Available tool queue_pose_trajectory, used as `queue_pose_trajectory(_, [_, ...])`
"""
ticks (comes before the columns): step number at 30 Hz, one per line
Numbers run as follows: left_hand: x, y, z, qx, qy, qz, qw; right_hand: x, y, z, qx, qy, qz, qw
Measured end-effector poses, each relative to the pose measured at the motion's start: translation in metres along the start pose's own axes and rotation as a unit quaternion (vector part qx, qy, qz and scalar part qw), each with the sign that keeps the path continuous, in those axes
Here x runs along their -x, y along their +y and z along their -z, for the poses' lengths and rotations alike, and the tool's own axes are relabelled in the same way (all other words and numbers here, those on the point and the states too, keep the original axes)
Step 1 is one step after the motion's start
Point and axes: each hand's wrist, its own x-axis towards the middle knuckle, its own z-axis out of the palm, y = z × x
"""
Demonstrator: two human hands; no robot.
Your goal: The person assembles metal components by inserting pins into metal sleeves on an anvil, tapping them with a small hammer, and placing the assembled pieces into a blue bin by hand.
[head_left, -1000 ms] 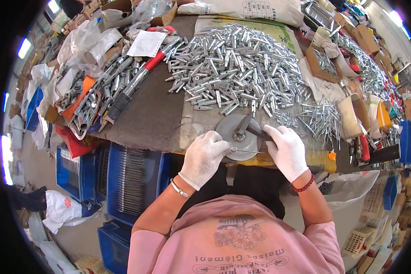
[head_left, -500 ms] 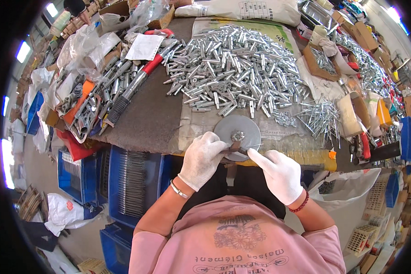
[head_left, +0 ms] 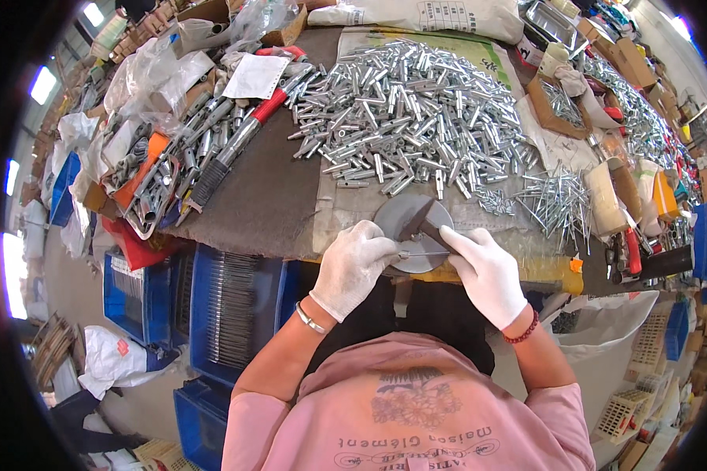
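Both my hands wear white gloves and meet over a round grey metal disc at the table's front edge. My left hand pinches a thin metal rod with a small silver fitting at its near-hand end. The rod points right, toward my other glove. A dark brown bar-like piece lies across the disc, hiding its hub. My right hand closes its thumb and index finger around the lower right end of this brown piece; the exact grip is partly hidden. Behind the disc spreads a heap of silver metal sleeves.
Small screws and a pile of long thin nails or pins lie right of the disc. Hand tools and a red-and-black handled bar crowd the left. Blue bins stand below the table. A white sack hangs at right.
The brown piece has swung from my left fingertips to across the disc, covering its hub. My right hand's index finger, pointing before, now curls onto it. The thin rod shows more fully.
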Motion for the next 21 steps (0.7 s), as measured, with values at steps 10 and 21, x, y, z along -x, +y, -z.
queue_pose_trajectory(10, [0.006, 0.004, -0.001, 0.007, 0.016, 0.024, 1.0, 0.011, -0.023, -0.011, 0.166, -0.029, 0.043, 0.985])
queue_pose_trajectory(21, [0.039, 0.042, -0.019, 0.218, 0.058, 0.267, 0.937, 0.026, -0.034, -0.023, -0.342, -0.237, -0.294, 0.86])
